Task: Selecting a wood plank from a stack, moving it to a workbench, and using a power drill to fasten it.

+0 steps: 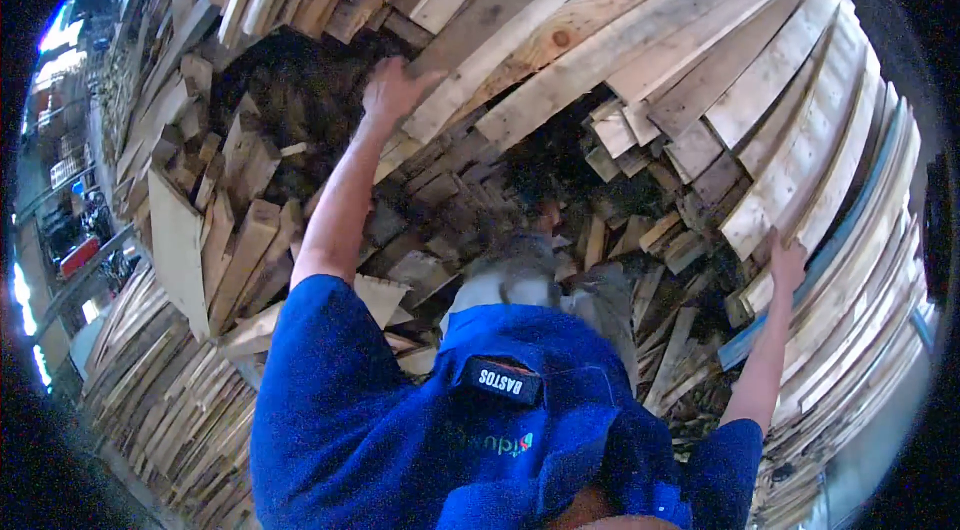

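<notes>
My left hand (395,92) reaches up to the left, beside the lower ends of stacked wooden planks. Its thumb stands apart from the fingers, and I see nothing held in it; the fingertips lie partly in shadow. Near it is a pale plank (480,70) that runs up to the right. On the right, my right hand (787,264) is closed around the end of a light wooden plank (775,205). A bluish board (845,215) lies just beyond that hand.
Short timber offcuts (255,240) lie piled on the left and around my legs (510,275). Dark gaps open between the wood pieces below the planks. More stacked boards (170,400) fill the lower left, and a red object (80,257) shows at the far left.
</notes>
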### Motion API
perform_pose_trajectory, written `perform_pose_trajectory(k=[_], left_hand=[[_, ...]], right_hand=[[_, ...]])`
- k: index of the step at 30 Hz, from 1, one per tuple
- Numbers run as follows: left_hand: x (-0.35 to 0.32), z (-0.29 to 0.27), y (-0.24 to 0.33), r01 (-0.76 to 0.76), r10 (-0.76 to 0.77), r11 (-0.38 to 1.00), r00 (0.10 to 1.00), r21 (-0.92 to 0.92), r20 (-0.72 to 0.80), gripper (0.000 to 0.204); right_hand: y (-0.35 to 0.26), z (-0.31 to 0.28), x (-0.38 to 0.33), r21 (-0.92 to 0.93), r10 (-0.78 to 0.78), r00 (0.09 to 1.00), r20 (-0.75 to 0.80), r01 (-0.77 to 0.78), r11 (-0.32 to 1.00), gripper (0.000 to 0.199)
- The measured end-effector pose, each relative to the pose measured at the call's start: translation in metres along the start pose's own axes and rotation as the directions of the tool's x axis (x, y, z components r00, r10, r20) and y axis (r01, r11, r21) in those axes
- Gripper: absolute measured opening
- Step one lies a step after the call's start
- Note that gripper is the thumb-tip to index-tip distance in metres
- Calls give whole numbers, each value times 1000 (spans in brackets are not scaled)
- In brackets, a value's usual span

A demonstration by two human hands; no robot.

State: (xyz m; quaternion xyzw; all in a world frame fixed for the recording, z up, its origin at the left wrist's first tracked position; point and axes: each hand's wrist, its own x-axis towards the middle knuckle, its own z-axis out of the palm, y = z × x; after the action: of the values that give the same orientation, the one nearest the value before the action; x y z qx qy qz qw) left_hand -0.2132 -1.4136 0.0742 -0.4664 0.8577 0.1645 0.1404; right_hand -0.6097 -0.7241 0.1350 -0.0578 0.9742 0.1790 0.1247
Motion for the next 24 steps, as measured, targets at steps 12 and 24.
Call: perform_pose_trajectory(k=[12,24], left_hand=[[-67,89,17,-84,153,975,924,204,-351,114],[-116,4,61,-153,223,964,910,-217,349,110]], right_hand=[[-14,-13,-13,-4,35,999,-4,-35,999,76],[-3,-23,-13,97,99,995,12,-100,990,74]])
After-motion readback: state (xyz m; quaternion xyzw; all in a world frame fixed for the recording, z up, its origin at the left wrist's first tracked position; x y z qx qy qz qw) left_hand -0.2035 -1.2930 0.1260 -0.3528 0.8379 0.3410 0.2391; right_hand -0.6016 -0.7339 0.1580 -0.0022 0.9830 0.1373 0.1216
